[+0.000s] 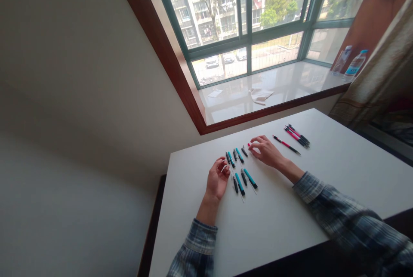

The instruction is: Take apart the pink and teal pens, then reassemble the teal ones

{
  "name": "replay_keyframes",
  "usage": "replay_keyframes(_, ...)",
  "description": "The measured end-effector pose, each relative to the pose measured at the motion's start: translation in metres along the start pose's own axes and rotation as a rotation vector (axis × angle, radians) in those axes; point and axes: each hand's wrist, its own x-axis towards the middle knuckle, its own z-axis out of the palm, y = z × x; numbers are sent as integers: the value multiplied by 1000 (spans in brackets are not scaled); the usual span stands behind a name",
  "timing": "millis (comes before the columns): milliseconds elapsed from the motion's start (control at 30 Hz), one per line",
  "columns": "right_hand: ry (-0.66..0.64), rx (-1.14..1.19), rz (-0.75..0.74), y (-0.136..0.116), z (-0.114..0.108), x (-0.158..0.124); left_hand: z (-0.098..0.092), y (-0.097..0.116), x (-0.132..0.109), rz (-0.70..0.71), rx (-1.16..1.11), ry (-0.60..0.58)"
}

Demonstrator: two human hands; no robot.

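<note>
On the white table (pixel 290 208) lie several taken-apart pen pieces, teal barrels (pixel 239 155) and black tips, in two short rows. My left hand (pixel 217 178) rests just left of them, fingers curled around a small white piece. My right hand (pixel 266 150) hovers beyond the rows, fingertips pinching at a pink pen piece (pixel 249 144). One whole pink pen (pixel 286 144) lies to the right of that hand, and a small bunch of pink and black pens (pixel 297 135) sits farther right.
A window sill (pixel 274 92) beyond the table holds a crumpled cloth (pixel 260 95) and a paper scrap. Two water bottles (pixel 355 64) stand at the sill's right end beside a curtain (pixel 380 66). The table's left edge meets a dark gap by the wall.
</note>
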Motion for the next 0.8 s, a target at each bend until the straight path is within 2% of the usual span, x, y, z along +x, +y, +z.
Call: replay_keyframes(800,-45,1,-21,-1,-1,-1,1,1,-2,3,3,-7)
